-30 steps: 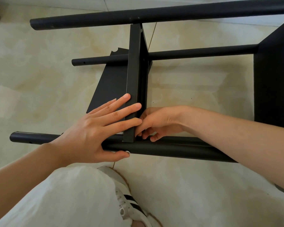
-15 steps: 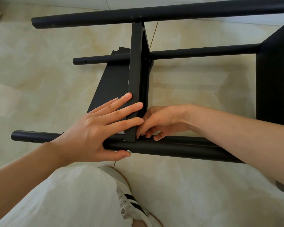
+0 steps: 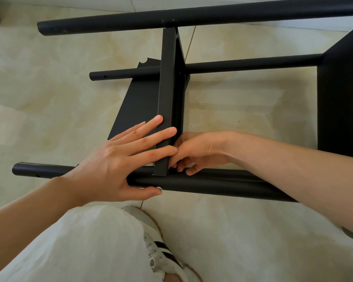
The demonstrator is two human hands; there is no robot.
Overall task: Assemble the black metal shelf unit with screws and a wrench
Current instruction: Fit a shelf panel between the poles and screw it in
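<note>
My left hand [image 3: 118, 163] lies flat, fingers straight across the edge of the black shelf panel [image 3: 167, 102], thumb under the near tube [image 3: 202, 183]. My right hand [image 3: 196, 152] curls its fingertips at the corner where panel meets tube; whether it pinches a screw there I cannot tell. The shelf unit [image 3: 342, 98] lies on its side on a pale tiled floor [image 3: 49, 94], matte black, with round tubes running left to right and the panel standing on edge between them. My white trouser leg [image 3: 80, 247] and striped sneaker [image 3: 161, 253] show below
</note>
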